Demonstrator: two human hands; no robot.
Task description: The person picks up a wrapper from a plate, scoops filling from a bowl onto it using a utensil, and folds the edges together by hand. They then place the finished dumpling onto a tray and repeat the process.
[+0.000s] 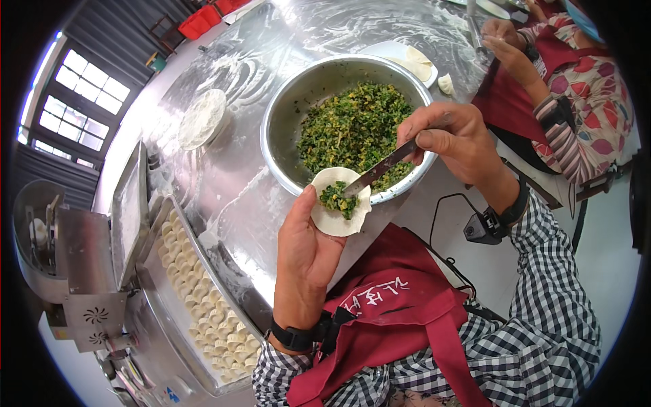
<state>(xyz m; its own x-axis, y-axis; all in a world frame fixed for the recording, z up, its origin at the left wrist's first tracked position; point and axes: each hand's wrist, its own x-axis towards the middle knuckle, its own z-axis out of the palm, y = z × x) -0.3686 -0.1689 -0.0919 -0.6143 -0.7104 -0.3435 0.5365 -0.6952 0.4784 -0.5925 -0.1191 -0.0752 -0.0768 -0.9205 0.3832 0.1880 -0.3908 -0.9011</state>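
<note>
My left hand (305,241) holds a round dumpling wrapper (330,221) at the near rim of a large metal bowl (272,146). A small heap of chopped green filling (333,199) lies on the wrapper. My right hand (453,139) grips a flat metal spatula (390,161), its blade slanting down to the left with the tip touching that heap. More green and yellow filling (352,122) fills much of the bowl's bottom.
Left of the bowl stands a dish of flour (203,121) on the floured steel table (234,169). A tray at lower left holds rows of folded dumplings (203,298), near a metal machine (85,251). Behind the bowl, a white plate (388,49) carries wrappers. A co-worker's hands (505,44) work at upper right.
</note>
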